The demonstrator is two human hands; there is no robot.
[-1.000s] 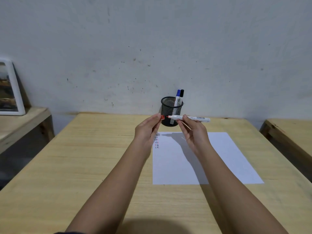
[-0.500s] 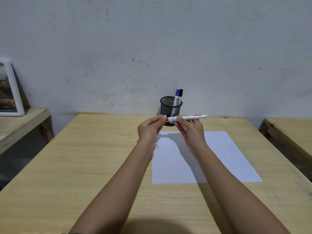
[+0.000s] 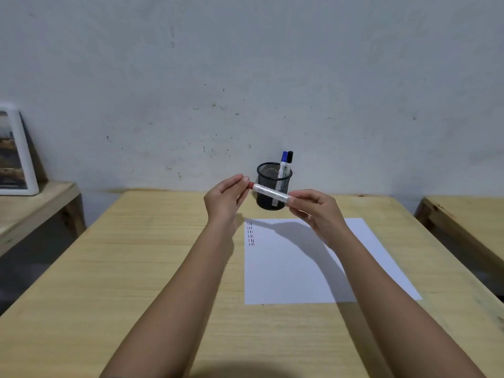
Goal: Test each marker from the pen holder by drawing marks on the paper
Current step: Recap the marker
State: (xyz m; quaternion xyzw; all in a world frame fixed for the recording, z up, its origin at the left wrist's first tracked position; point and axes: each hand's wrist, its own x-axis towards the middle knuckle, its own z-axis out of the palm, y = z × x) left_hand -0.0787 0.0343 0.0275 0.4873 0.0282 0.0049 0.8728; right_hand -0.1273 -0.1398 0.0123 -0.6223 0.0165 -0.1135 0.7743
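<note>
A white marker with a red cap (image 3: 268, 193) is held level in the air in front of the black mesh pen holder (image 3: 273, 186). My right hand (image 3: 316, 211) grips its barrel end. My left hand (image 3: 226, 199) pinches the red cap between thumb and fingertips. Two more markers stand in the holder, a blue-capped marker (image 3: 283, 162) and a black-capped marker (image 3: 289, 160). The white paper (image 3: 300, 268) lies flat on the table below my hands, with short red and dark dashes (image 3: 250, 233) near its top left corner.
The wooden table (image 3: 136, 268) runs back to a grey wall. A lower wooden bench (image 3: 30, 211) on the left carries a white picture frame (image 3: 15, 151). Another wooden table (image 3: 469, 216) stands to the right across a narrow gap.
The cap end has closed onto the marker between my hands. My right hand slid outward to the barrel's far end, and the marker now tilts down to the right.
</note>
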